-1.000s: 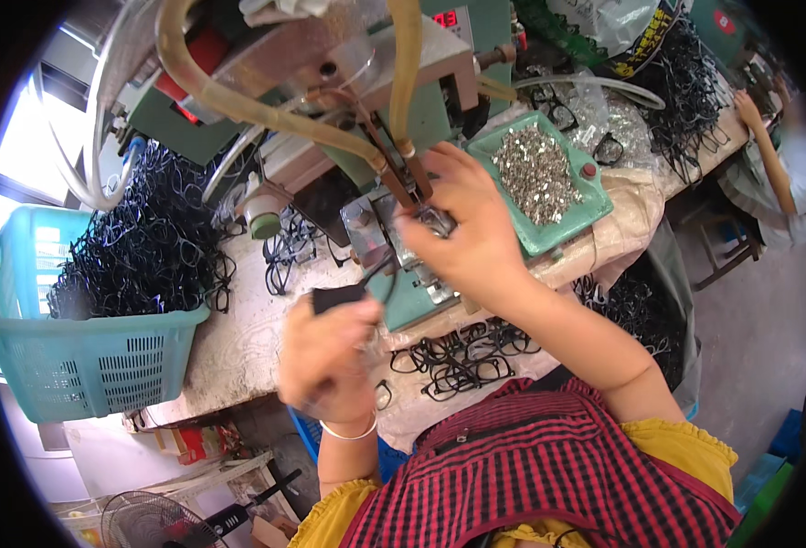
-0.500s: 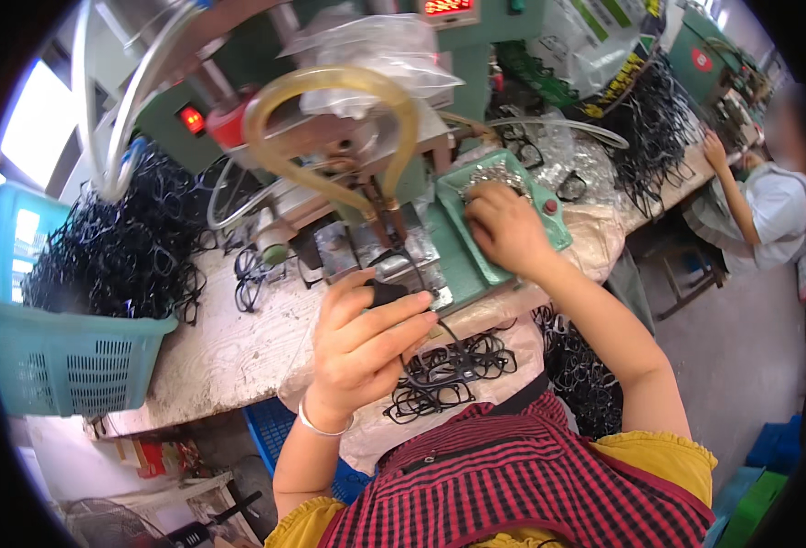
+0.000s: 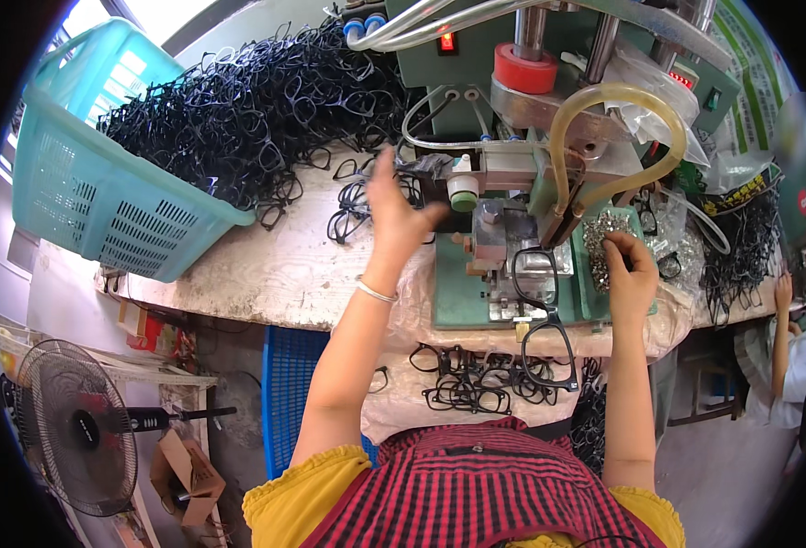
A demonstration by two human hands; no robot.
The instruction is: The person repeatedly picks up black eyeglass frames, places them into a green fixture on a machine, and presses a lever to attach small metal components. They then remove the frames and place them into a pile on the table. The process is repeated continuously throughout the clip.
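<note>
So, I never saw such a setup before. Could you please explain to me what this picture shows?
The picture comes from a head-worn camera looking down. On the bench stands a green and metal machine. A black glasses frame lies at its front, apart from both hands. The left hand is raised, spread open and seemingly empty; it is a little blurred. The right hand is at small shiny parts in a green tray; whether it holds any is unclear. On the left, more dark frames are heaped at a turquoise basket.

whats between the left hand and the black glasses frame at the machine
In the head view, a white cylinder with a green end and a metal block lie between the left hand and the glasses frame.
</note>
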